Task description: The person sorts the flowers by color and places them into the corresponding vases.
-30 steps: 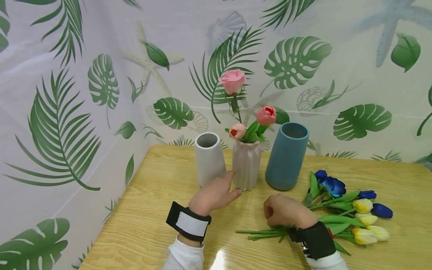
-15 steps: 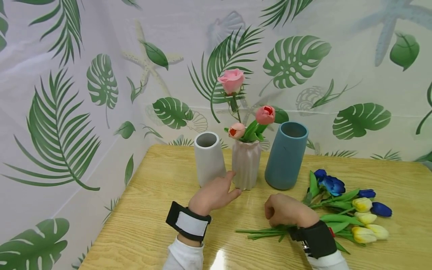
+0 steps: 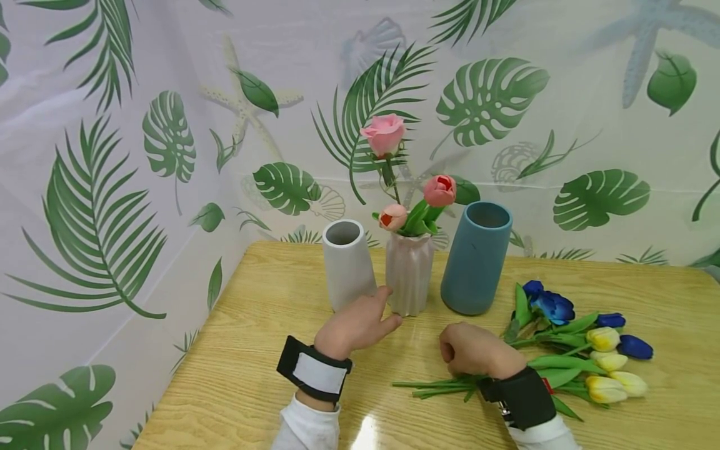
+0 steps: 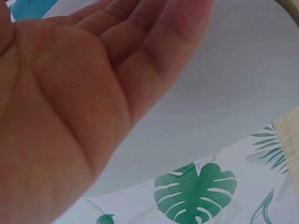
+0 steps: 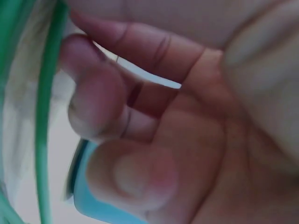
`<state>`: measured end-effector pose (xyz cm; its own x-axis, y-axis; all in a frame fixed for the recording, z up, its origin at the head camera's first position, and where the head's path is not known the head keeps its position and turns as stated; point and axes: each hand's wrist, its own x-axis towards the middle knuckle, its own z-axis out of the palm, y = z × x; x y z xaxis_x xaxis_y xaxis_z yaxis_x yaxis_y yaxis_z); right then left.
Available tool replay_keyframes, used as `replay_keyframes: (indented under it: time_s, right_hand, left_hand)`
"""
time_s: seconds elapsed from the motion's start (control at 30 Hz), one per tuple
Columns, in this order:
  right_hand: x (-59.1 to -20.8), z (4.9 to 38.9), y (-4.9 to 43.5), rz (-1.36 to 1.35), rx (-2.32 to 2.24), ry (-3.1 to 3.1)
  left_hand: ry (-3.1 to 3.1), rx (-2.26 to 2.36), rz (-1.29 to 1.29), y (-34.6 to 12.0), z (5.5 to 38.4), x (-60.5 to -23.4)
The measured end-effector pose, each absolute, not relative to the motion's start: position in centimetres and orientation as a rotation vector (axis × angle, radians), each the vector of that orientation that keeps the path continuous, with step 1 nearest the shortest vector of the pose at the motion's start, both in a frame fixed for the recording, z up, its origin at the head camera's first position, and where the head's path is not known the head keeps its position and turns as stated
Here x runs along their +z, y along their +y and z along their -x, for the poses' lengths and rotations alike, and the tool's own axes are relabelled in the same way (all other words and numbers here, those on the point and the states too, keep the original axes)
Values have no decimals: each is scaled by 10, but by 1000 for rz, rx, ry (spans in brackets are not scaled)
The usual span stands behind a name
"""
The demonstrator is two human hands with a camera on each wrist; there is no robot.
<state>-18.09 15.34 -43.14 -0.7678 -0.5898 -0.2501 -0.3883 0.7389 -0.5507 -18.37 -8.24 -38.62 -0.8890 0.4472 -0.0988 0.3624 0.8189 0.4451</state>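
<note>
My left hand [image 3: 353,325] is low in front of the white vase [image 3: 349,269], its fingers extended toward the pale pink pleated vase [image 3: 409,275]. In the left wrist view the palm and fingers [image 4: 154,56] lie in front of the white vase wall; whether they touch it I cannot tell. A pink rose [image 3: 385,134] and two pink tulips [image 3: 440,190] stand in the pleated vase. My right hand [image 3: 478,350] rests at the stems [image 3: 433,387] of the flowers on the table. Its fingers [image 5: 98,100] are loosely curled, with nothing between them; green stems run beside them.
A blue vase [image 3: 478,262] stands to the right of the pleated one. Yellow-white tulips [image 3: 609,389] and blue flowers [image 3: 554,307] lie on the right of the wooden table [image 3: 270,300]. A leaf-printed cloth [image 3: 506,37] hangs behind and on the left.
</note>
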Motion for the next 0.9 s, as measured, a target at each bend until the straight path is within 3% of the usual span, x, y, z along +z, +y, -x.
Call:
replay_keyframes:
  time_s: [0.9]
  right_hand:
    - [-424,178,145,779,-618,2801]
  left_hand:
    - [2782,612,-612,-83,183,-386]
